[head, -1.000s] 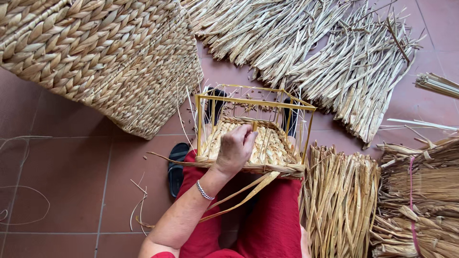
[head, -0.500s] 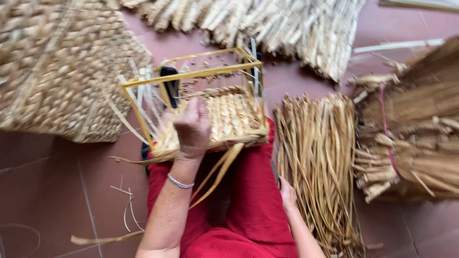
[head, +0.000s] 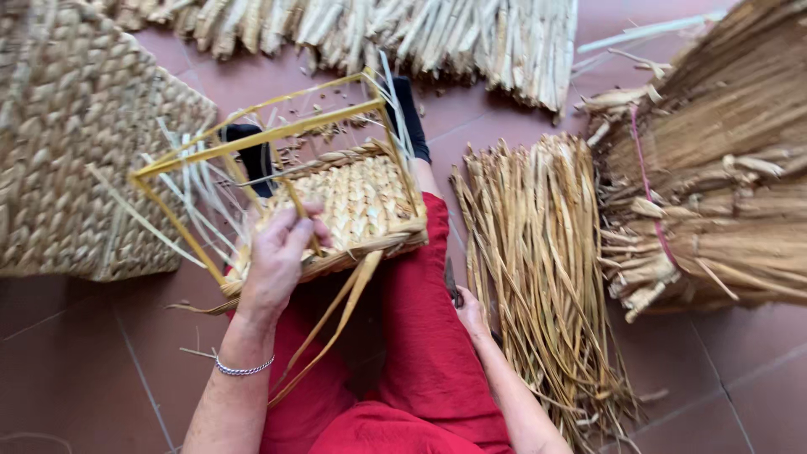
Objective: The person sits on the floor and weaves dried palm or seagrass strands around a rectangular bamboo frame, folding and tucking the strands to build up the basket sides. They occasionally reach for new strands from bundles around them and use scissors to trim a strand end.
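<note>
A half-woven straw basket on a yellow wire frame [head: 252, 139] rests on my red-trousered lap [head: 420, 336]. My left hand [head: 282, 256], with a silver bracelet on the wrist, grips the near edge of the frame and the woven base [head: 361, 197]. Loose straw strands [head: 336, 319] hang down from the basket's front. My right hand [head: 472, 315] is down beside my right leg, at the near edge of a loose pile of flat straw strips [head: 538, 252] on the floor. Its fingers are partly hidden and whether it holds a strand I cannot tell.
A large finished woven basket [head: 76, 151] stands at the left. More straw lies spread along the top [head: 403, 34], and tied bundles of dry fibre [head: 723, 185] lie at the right. The floor is red-brown tile [head: 101, 370]. My dark shoes [head: 408, 109] show beyond the frame.
The view has swung right and down. The frame has tilted and turned on my lap under my left hand. My right hand has reached down to the straw pile beside my leg.
</note>
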Tool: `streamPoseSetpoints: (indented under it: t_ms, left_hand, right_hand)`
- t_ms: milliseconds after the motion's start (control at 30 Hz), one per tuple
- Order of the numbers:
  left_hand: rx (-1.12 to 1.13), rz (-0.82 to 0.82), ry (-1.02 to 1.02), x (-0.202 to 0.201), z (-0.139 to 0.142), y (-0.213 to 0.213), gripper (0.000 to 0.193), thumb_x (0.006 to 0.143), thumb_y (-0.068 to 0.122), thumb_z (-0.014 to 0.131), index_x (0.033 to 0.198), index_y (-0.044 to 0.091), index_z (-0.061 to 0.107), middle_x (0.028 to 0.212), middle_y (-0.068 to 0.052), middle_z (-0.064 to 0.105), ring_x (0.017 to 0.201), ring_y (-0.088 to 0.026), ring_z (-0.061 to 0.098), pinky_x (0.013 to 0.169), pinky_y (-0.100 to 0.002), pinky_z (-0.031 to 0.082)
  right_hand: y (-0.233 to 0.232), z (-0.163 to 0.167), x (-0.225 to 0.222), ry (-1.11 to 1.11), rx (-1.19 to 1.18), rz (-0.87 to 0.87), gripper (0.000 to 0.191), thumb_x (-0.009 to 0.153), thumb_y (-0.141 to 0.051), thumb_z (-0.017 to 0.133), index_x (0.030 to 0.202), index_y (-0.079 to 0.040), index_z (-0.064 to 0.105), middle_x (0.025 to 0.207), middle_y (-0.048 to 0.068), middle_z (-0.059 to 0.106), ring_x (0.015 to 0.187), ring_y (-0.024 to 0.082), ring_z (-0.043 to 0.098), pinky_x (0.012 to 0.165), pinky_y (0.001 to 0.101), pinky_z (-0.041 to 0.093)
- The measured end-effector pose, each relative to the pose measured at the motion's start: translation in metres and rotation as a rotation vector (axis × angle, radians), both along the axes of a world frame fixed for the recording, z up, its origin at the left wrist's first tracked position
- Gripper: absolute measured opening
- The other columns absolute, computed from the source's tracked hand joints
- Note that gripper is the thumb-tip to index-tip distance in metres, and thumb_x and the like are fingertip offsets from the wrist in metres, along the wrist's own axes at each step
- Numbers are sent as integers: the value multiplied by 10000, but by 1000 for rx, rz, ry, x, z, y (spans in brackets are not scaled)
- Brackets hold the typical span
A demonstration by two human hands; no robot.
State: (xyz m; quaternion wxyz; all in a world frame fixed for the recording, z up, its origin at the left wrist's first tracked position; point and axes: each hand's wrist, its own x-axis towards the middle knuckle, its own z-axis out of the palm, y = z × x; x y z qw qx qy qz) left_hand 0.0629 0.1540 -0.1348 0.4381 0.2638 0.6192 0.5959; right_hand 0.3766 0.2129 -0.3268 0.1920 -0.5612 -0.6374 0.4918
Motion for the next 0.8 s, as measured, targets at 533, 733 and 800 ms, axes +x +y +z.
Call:
streamPoseSetpoints:
  t_ms: [533,733,800]
  left_hand:
    - [0,-41,202,-1,-40,8,130,906,61,735,978,-45,714,865,-119,746,787,-180,728,741,-314,596]
    - [-19,83,1076,30,-36,6,204,871,62,732,1050,-22,685,899,-157,689,893,-278,650,806,-413,550]
    - [1,154,1124,45,-41,10,362,869,32,698,1207,-75,625,964,-180,684,945,-296,648,834,-423,560]
  right_hand:
    - [33,33,8,-524,38,168,550,813,-298,809,1294,-95,635,869,144,739,787,317,710,729,452,565]
    - [41,34,2,-567,-53,202,370,881,-305,751,1191,-111,699,853,116,757,730,252,717,670,395,576]
    - [37,28,12,-581,-19,220,318,903,-307,732,1157,-116,721,848,106,763,711,230,720,650,375,579]
